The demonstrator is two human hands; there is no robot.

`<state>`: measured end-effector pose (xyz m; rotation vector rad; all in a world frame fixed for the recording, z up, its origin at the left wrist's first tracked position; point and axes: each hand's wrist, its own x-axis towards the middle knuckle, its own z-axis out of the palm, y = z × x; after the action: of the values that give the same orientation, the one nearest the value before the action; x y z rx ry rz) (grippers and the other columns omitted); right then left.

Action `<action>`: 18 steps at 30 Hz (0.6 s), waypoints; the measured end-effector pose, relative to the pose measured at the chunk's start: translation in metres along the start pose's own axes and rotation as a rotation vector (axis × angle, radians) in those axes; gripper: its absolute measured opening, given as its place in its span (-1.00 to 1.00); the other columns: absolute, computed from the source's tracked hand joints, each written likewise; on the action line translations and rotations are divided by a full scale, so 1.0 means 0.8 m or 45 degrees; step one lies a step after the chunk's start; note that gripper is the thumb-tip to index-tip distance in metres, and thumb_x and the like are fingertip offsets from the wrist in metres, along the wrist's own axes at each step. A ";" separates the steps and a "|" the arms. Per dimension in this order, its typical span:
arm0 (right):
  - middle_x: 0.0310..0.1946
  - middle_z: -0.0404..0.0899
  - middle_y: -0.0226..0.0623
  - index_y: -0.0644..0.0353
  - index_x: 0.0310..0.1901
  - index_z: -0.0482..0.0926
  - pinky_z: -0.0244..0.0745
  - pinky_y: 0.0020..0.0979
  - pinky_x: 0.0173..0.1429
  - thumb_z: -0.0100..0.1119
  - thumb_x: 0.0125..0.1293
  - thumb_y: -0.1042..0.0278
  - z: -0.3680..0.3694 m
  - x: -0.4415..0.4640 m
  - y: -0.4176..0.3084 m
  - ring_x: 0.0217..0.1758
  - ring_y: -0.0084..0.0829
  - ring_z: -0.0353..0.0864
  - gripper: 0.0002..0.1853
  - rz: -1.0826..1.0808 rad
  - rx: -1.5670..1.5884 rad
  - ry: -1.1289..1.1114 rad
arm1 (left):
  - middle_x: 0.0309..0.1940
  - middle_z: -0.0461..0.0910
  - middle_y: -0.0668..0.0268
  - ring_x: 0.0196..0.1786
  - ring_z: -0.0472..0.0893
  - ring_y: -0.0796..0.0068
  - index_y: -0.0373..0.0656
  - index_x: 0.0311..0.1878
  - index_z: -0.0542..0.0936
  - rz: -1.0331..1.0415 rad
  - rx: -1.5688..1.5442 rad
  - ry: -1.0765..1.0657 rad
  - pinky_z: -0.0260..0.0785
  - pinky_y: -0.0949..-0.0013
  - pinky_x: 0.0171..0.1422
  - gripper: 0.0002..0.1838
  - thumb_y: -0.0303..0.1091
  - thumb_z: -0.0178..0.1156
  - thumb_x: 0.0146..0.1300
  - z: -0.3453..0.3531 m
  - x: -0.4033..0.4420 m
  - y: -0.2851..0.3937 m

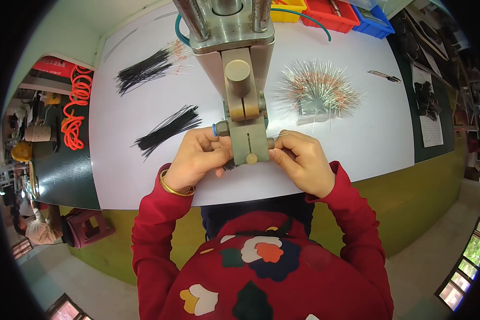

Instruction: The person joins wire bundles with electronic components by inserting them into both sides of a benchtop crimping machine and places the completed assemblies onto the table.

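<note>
A metal bench press (pixel 249 140) stands between my hands, its narrow head hiding what lies beneath. My left hand (pixel 197 157) is at its left side, fingers curled inward, with the dark ends of black wires (pixel 229 165) showing by the fingertips. On the other side, my right hand (pixel 303 162) has thumb and forefinger pinched close to the press head; whatever is between them is too small to name. Left of the press lies a bundle of black wires (pixel 168 129). To the right, thin-leaded small parts (pixel 320 88) fan out over a clear block (pixel 312 109).
Another black wire bundle with pale, reddish ends (pixel 144 70) lies at the back left. Yellow (pixel 288 9), red (pixel 330 16) and blue (pixel 372 24) bins line the back. A pen-like tool (pixel 384 76) rests at right. An orange coiled hose (pixel 77 109) hangs at left.
</note>
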<state>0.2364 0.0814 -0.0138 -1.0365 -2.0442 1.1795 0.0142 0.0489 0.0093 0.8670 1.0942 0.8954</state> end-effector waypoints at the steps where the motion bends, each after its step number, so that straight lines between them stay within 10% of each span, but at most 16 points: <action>1: -0.55 0.52 -0.20 0.30 -0.44 0.54 0.39 -0.37 -0.44 0.21 0.21 0.40 0.000 0.000 -0.001 -0.54 -0.29 0.52 -0.84 -0.008 -0.009 -0.001 | -0.65 0.48 0.42 -0.65 0.36 0.75 -0.37 -0.35 0.57 0.001 0.016 -0.032 0.18 0.65 -0.50 -0.87 -0.53 0.07 0.12 -0.004 0.001 -0.003; 18: -0.57 0.47 -0.26 0.34 -0.43 0.56 0.31 -0.44 -0.47 0.23 0.17 0.46 0.009 0.015 -0.016 -0.57 -0.42 0.41 -0.87 -0.116 0.283 0.048 | -0.59 0.53 0.39 -0.63 0.38 0.72 -0.39 -0.30 0.59 -0.035 0.026 -0.083 0.24 0.64 -0.49 -0.84 -0.55 0.06 0.10 -0.002 0.001 0.001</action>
<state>0.2203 0.0841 -0.0050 -0.8433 -1.8616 1.2950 0.0131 0.0498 0.0093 0.8904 1.0575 0.8292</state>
